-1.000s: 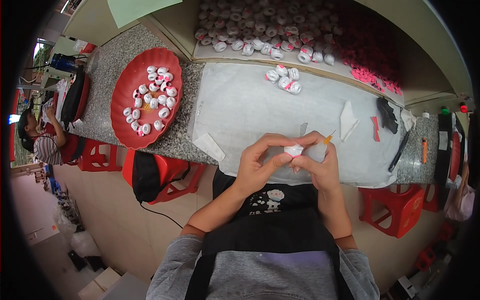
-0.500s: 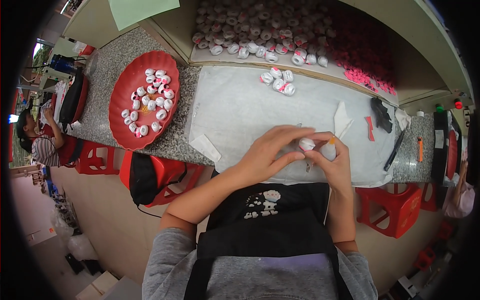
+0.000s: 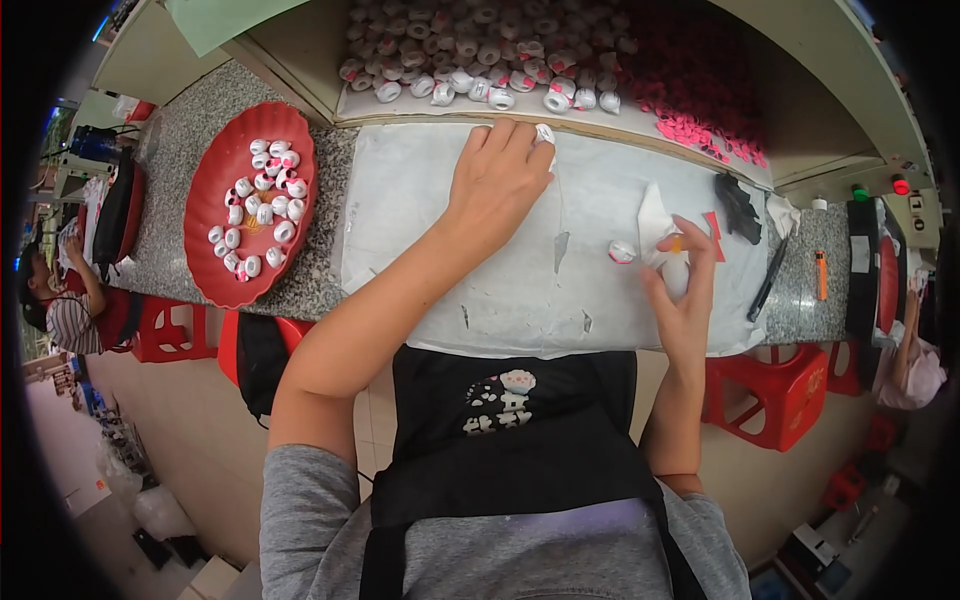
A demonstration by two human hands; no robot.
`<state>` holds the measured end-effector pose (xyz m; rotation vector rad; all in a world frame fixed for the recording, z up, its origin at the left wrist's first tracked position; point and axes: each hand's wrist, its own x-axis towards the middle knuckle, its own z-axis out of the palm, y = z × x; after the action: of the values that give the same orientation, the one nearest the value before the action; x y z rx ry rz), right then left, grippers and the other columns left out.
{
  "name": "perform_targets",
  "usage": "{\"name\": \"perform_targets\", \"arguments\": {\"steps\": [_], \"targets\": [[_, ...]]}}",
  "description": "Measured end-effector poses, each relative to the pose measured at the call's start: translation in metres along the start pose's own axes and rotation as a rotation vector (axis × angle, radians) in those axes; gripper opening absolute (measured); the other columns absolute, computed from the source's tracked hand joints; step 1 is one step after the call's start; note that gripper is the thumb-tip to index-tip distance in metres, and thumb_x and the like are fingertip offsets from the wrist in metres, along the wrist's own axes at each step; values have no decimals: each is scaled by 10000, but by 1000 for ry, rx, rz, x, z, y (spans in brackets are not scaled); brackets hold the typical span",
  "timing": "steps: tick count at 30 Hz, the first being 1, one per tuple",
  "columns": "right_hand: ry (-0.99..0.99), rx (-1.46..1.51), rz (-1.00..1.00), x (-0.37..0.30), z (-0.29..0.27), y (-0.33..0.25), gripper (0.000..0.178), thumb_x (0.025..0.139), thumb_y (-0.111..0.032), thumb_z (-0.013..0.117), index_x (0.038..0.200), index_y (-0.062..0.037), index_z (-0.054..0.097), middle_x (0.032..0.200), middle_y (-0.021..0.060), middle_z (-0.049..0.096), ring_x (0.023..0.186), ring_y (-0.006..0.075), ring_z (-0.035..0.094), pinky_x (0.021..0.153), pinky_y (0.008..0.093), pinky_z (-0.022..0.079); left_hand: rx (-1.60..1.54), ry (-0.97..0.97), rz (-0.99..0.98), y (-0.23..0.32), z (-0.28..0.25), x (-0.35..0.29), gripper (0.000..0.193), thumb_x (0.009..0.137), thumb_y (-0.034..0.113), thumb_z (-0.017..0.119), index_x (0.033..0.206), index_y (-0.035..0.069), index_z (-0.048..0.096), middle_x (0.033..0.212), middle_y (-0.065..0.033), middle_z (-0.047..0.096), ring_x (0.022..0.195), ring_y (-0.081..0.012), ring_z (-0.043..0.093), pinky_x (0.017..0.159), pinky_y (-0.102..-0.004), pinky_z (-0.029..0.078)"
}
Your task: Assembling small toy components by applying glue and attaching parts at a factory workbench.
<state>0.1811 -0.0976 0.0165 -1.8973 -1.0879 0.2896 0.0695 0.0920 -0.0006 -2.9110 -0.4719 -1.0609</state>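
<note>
My left hand (image 3: pixel 497 180) reaches to the far edge of the pale work sheet (image 3: pixel 520 300), palm down with its fingers curled. A small white rounded piece (image 3: pixel 543 133) peeks out past its fingertips; whatever else is under the fingers is hidden. In my right hand (image 3: pixel 686 280), above the sheet's right part, a small whitish squeeze bottle (image 3: pixel 675 275) with a yellow-orange tip is held between thumb and fingers. Just left of that hand, one white rounded piece with pink on it (image 3: pixel 621 251) lies on the sheet by itself.
A red scalloped tray (image 3: pixel 205 215) with white pieces stands left. Behind the sheet, a shelf holds heaped white pieces (image 3: pixel 480 50) and pink bits (image 3: pixel 700 135). Right lie white paper (image 3: pixel 655 212), a red strip (image 3: pixel 713 235), black cloth (image 3: pixel 738 208) and an orange pen-like tool (image 3: pixel 821 275).
My left hand has left my right hand and moved to the far side of the sheet, over a cluster of white pieces. The piece from between my hands now rests on the sheet.
</note>
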Motion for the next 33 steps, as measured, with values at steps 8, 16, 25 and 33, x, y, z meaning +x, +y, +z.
{"name": "perform_targets", "arguments": {"steps": [8,16,25,33], "targets": [[68,561,130,-8,0,-13,234,690,-1,454,900,-21,353,930,100,424,588,99,432,448,196,361,-48,-157,61,1,2,-6,270,584,44,608,848,45,550,844,-42,518,766,-178,480,633,-284,401],[84,79,51,-5,1,2,254,678,3,556,892,-20,422,879,83,503,651,138,496,563,237,404,-1052,-154,-591,23,-38,-19,190,693,-52,539,869,18,544,906,-70,499,819,-122,495,679,-219,415],[79,-53,-52,0,7,5,241,624,-24,624,842,-10,522,837,113,545,776,236,541,684,272,409,-1147,-41,-895,29,-44,-58,186,711,-38,525,888,17,536,891,-46,542,774,-101,507,688,-205,397],[319,-179,145,-5,-65,27,229,680,-45,600,889,-1,518,805,60,549,748,123,497,706,231,378,-587,-152,-364,30,-33,-39,227,624,-5,583,843,40,539,851,-90,527,809,-250,483,707,-311,388]]}}
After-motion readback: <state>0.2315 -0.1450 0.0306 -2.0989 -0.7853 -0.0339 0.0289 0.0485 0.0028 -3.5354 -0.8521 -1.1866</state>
